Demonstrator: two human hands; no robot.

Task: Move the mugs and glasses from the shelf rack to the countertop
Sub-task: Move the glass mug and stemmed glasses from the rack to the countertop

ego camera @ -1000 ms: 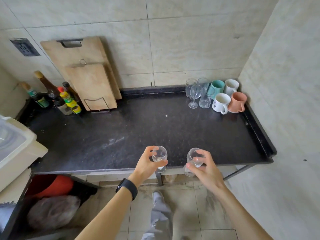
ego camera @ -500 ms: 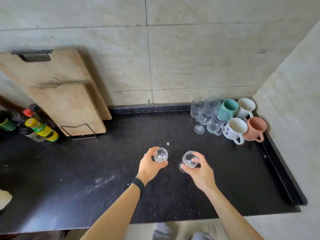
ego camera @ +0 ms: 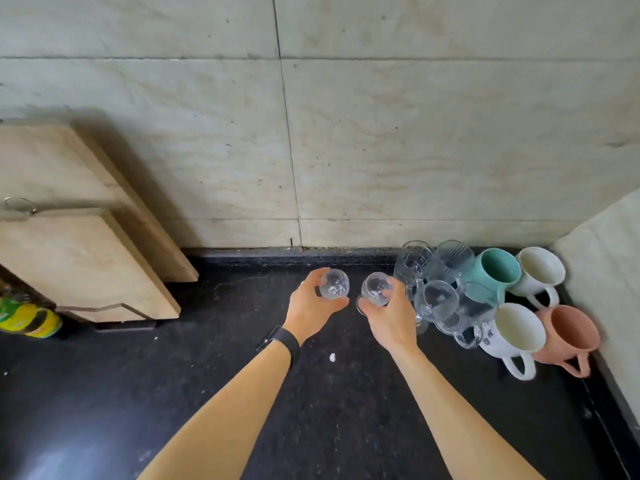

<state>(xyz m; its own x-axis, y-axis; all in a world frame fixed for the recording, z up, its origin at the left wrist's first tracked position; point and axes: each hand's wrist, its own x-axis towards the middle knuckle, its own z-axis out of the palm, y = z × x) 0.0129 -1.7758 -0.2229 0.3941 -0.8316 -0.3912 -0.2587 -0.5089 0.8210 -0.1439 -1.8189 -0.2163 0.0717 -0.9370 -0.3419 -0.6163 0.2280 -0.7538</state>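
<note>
Left hand (ego camera: 313,308) gripping small clear stemmed glass (ego camera: 333,284), right hand (ego camera: 391,315) gripping matching clear stemmed glass (ego camera: 376,289), both over black stone table (ego camera: 207,393), beside clustered clear glasses (ego camera: 440,289), four ceramic mugs (ego camera: 519,327).

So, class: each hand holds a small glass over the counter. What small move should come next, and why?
Probably lower both glasses onto the bare counter just left of the cluster of glasses: the left hand and right hand already hover there.
</note>
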